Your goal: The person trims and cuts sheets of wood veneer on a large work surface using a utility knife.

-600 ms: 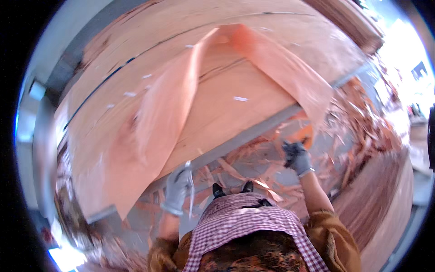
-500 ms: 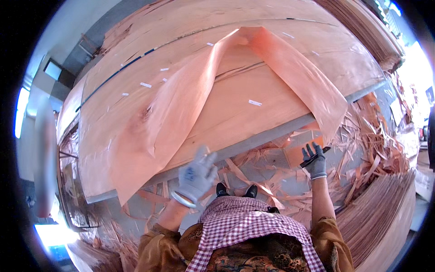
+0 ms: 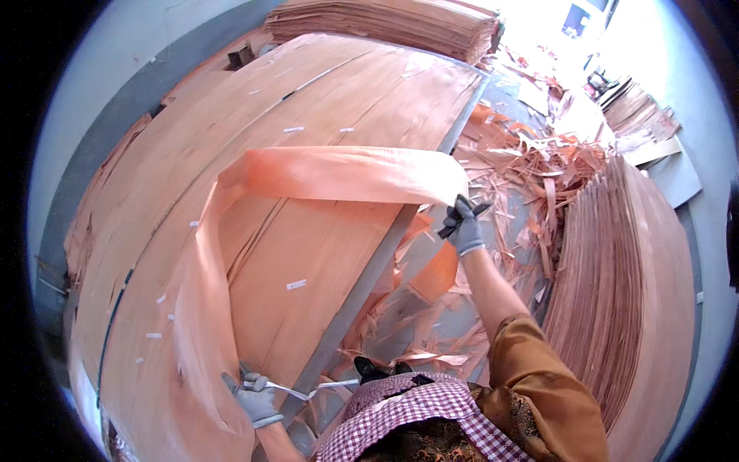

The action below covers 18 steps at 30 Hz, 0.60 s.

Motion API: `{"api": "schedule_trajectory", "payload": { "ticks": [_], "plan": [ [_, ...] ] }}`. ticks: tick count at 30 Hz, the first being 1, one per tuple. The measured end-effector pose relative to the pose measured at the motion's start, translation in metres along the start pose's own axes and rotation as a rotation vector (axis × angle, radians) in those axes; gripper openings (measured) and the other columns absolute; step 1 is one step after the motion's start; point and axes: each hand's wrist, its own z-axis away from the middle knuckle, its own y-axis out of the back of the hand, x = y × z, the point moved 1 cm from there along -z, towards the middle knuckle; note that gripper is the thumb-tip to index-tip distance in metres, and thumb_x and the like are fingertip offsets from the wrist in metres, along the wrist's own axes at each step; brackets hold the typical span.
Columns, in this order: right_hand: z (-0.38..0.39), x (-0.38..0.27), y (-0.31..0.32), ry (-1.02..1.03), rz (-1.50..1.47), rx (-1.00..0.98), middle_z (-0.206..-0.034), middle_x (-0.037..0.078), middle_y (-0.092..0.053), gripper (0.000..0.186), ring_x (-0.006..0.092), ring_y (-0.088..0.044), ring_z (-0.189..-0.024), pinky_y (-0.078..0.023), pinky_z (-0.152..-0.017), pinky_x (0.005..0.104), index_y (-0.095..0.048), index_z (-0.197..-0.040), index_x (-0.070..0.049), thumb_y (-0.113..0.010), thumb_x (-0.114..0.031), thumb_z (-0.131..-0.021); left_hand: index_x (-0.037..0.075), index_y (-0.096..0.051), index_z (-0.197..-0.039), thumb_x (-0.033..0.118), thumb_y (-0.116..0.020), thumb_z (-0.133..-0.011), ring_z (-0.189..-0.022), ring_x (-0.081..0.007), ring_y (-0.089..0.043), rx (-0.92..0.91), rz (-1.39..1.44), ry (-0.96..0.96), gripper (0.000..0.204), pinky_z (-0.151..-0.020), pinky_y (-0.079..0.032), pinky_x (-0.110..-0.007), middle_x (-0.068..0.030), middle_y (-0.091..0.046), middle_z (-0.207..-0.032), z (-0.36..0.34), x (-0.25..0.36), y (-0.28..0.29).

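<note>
A long, thin salmon veneer strip [image 3: 342, 173] lies bent in an arch over the large veneer-covered table [image 3: 354, 277], which carries small white tape pieces. My right hand [image 3: 464, 223], in a grey glove, grips a dark slim tool [image 3: 450, 225] at the strip's right end; whether it also pinches the veneer I cannot tell. My left hand [image 3: 254, 398], in a pale glove, is at the strip's lower left end, one finger reaching onto it, the others closed on a narrow white tape strip [image 3: 312, 391] that trails right across the table's grey edge.
A tall veneer stack [image 3: 596, 292] stands close on my right, another [image 3: 377, 25] behind the table. Veneer scraps [image 3: 566, 160] litter the floor beside the table. My shoes [image 3: 368, 368] show below. Leaning boards [image 3: 647, 138] are at the right wall.
The view has swung rightward. My right hand has risen to the strip's end with the dark tool in it. My left hand has come onto the strip's other end, trailing white tape.
</note>
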Motion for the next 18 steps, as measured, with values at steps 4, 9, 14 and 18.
{"api": "schedule_trajectory", "payload": {
  "ticks": [4,9,14,18],
  "plan": [
    [-0.052,-0.124,-0.06,0.117,0.362,-0.143,-0.078,0.002,-0.061,0.013,0.016,-0.058,-0.066,-0.046,-0.049,0.0308,-0.063,-0.098,-0.011,-0.064,-0.021,-0.088,0.01,-0.067,-0.093,0.045,-0.064,-0.089,-0.043,-0.0086,-0.045,0.053,0.097,-0.13,0.036,-0.037,-0.034,-0.023,-0.0053,-0.066,-0.067,-0.034,-0.012,0.014],
    [-0.077,-0.218,-0.237,0.425,1.073,-0.356,-0.088,0.002,-0.066,0.03,0.011,-0.061,-0.069,-0.042,-0.055,0.0209,-0.065,-0.112,-0.009,-0.062,-0.029,-0.091,0.011,-0.062,-0.083,0.034,-0.061,-0.091,-0.048,-0.0078,-0.045,0.208,0.034,-0.343,0.024,-0.041,-0.034,-0.024,0.0006,-0.056,-0.061,-0.016,0.039,0.003],
    [-0.041,-0.146,-0.349,0.571,0.879,-0.828,-0.091,0.004,-0.068,0.033,0.0047,-0.053,-0.062,-0.038,-0.047,0.0194,-0.064,-0.12,-0.01,-0.059,-0.028,-0.093,0.01,-0.063,-0.096,0.035,-0.059,-0.091,-0.069,-0.0144,-0.051,0.282,-0.048,-0.43,0.025,-0.057,-0.041,-0.029,-0.003,-0.06,-0.078,0.034,0.113,0.032],
    [0.013,-0.051,-0.31,0.028,0.793,-0.801,-0.084,0.002,-0.069,0.035,0.0039,-0.042,-0.048,-0.032,-0.039,0.0192,-0.066,-0.119,-0.017,-0.064,-0.035,-0.089,0.009,-0.064,-0.106,0.036,-0.058,-0.09,-0.085,-0.0196,-0.056,0.335,-0.124,-0.367,0.031,-0.07,-0.046,-0.034,-0.0059,-0.063,-0.092,0.086,0.137,0.048]
  ]
}}
